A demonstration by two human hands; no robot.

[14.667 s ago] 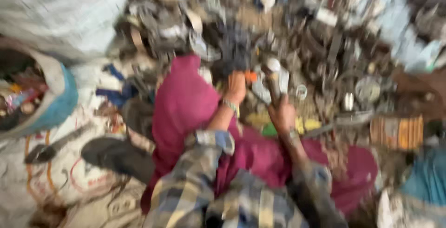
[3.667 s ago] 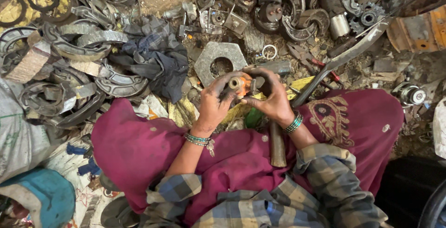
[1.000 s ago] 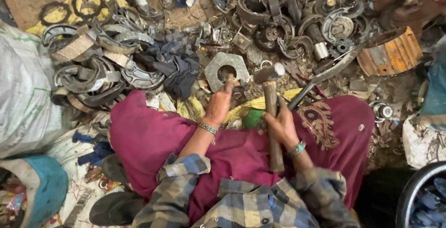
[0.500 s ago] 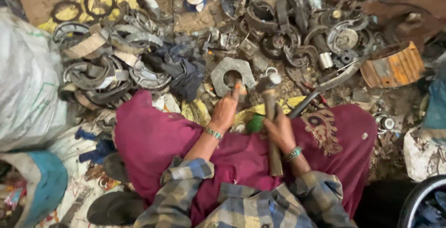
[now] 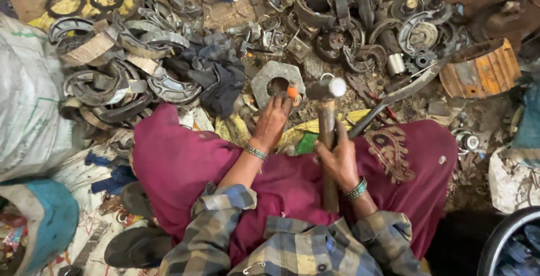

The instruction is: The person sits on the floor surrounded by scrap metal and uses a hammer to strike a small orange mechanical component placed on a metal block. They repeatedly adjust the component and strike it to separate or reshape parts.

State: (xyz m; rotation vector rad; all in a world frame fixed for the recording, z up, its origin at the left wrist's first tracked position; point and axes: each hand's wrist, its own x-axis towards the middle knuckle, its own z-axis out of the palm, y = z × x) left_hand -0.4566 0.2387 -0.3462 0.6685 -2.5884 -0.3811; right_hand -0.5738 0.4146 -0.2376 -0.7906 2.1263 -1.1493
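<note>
My right hand (image 5: 339, 160) clamps the hammer (image 5: 327, 141), my left hand (image 5: 271, 123) pinches an orange-tipped part (image 5: 291, 91) beside the hexagonal plate (image 5: 264, 80); strike squarely, fingers clear.

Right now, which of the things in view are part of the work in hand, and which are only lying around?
In use:
- hammer, gripped by the right hand
- small orange-tipped part, held by the left hand
- large hexagonal nut, just beyond that part

Lying about:
- curved brake shoes
- dark rag
- orange ribbed drum
- white sack
</note>
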